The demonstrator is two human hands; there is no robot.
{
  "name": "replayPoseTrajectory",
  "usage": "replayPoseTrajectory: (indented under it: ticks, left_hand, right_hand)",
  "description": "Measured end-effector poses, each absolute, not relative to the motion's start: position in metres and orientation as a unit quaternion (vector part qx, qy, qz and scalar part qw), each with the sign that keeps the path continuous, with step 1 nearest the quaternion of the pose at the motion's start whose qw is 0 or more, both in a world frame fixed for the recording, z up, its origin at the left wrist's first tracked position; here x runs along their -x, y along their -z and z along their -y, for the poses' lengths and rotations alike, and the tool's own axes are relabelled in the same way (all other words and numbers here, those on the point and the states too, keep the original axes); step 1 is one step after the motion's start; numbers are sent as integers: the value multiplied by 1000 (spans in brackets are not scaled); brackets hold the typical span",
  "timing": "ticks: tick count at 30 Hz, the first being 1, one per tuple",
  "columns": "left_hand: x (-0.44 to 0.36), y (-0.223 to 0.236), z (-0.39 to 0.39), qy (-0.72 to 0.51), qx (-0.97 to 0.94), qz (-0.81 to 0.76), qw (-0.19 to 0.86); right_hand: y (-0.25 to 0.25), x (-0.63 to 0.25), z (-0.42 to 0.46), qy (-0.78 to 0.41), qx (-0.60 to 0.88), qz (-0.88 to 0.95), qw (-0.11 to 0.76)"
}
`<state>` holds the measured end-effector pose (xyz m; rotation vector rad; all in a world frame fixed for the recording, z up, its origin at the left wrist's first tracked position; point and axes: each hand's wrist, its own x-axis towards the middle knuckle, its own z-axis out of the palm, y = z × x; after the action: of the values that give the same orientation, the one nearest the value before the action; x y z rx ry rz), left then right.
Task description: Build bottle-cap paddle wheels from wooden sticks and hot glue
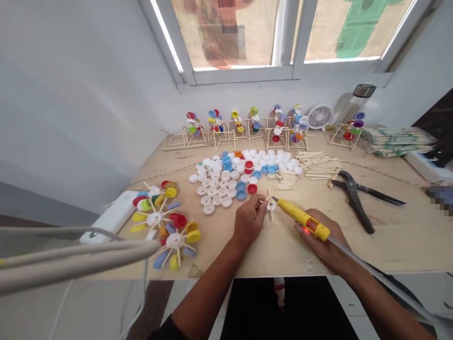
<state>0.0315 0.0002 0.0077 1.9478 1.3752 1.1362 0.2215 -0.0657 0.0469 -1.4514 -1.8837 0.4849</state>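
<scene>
My right hand (331,238) is wrapped around a yellow pen-shaped glue gun (299,216) with a small red light. Its metal tip points left, close to a white bottle cap (271,206) that has thin wooden sticks (272,216) on it. My left hand (248,219) pinches one of the sticks beside the tip; the fingers partly hide the cap. Left of my hands lie wheels (174,241) of white caps with stick spokes and coloured caps at the ends. Loose white caps (212,191) are spread beyond my left hand, with blue and red ones among them.
Black-handled pliers (356,198) and a pile of wooden sticks (316,165) lie to the right. Several stick frames with coloured wheels (278,130) line the wall, near a small white fan (320,116) and a bottle (359,104). Cables (106,259) cross the lower left.
</scene>
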Motion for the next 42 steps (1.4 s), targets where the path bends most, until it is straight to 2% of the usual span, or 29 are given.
replayPoseTrajectory:
  ticks: [13,42]
  left_hand:
    - [-32,-9,0,-416,-711,-508,253]
    - [-31,-7,0,-416,-713,-508,246]
  right_hand:
    - [-34,-217,59,-73,540,772,329]
    - [-33,-218,57,-24,556,768,318]
